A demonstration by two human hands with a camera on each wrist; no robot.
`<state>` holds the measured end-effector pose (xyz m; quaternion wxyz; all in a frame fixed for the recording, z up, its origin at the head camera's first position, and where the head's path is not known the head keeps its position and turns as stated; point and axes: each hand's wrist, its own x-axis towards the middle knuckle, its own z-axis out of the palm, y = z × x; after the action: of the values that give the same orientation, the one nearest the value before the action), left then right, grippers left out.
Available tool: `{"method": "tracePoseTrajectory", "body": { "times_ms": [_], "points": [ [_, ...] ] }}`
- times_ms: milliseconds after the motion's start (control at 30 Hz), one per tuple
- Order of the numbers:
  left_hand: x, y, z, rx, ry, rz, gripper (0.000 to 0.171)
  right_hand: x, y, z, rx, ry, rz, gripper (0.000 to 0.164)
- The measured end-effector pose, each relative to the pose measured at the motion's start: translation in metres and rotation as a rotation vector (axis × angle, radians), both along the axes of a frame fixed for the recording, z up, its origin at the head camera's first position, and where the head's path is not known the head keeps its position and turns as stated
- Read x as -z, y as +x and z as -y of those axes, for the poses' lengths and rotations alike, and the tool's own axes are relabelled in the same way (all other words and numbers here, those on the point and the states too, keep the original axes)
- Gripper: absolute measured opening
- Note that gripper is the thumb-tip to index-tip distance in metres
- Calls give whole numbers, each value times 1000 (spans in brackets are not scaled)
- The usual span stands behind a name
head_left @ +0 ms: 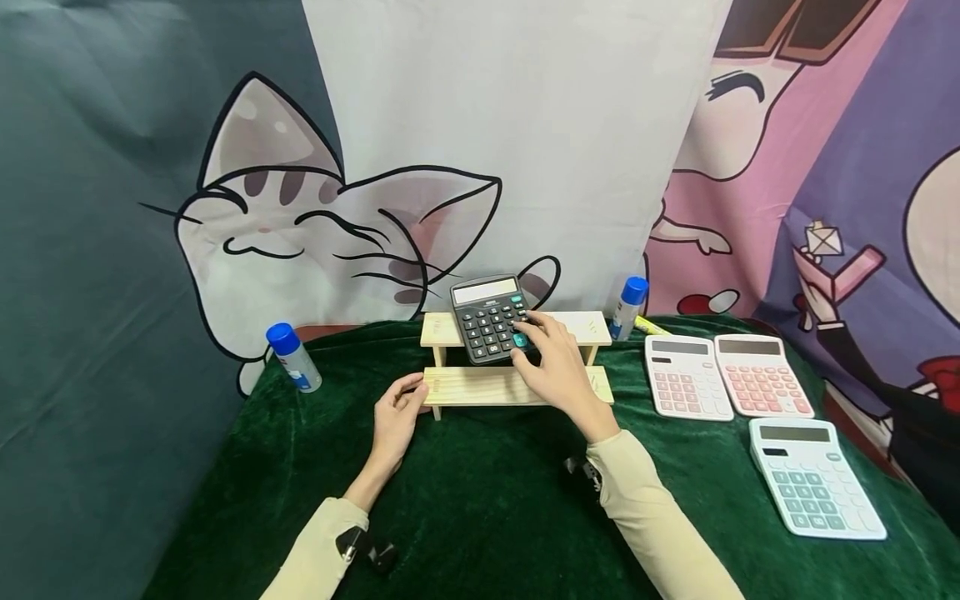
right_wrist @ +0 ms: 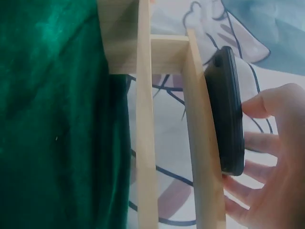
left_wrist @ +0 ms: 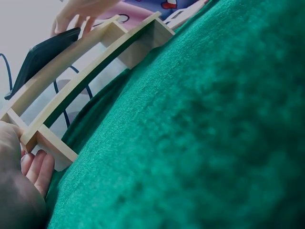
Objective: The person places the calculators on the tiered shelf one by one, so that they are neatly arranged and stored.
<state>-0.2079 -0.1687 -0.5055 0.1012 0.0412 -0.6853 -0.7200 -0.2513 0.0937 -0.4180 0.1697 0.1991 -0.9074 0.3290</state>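
A two-tier wooden stand (head_left: 480, 386) stands on the green cloth. My left hand (head_left: 395, 419) grips the left end of its lower board, thumb on top and fingers beside the leg, as the left wrist view (left_wrist: 26, 176) shows. A black calculator (head_left: 487, 327) lies askew on the upper board, its screen end toward the backdrop. With spread, lightly bent fingers, my right hand (head_left: 555, 362) touches the calculator's keys and right side. From the right wrist view, the thumb and fingertips of this hand (right_wrist: 281, 157) meet the calculator's (right_wrist: 226, 112) face and near edge.
Two pink-and-white calculators (head_left: 686, 379) (head_left: 765, 375) and a light-blue one (head_left: 817, 479) lie at the right. Blue-capped spray bottles stand left (head_left: 296, 358) and right (head_left: 628, 308) of the stand. Behind the right bottle is a yellow object (head_left: 651, 326). A cartoon backdrop (head_left: 562, 125) hangs behind.
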Motion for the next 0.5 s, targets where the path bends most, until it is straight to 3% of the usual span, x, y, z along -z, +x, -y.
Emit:
{"method": "tracePoseTrajectory", "body": {
  "times_ms": [67,500],
  "points": [
    [5,-1,-1,-13,-5,-15,35,2,1,-2,-2,-2,-2,45],
    [5,-2,0,9,49,-30,38,12,-1,1,-38,19,-99,46]
  ]
}}
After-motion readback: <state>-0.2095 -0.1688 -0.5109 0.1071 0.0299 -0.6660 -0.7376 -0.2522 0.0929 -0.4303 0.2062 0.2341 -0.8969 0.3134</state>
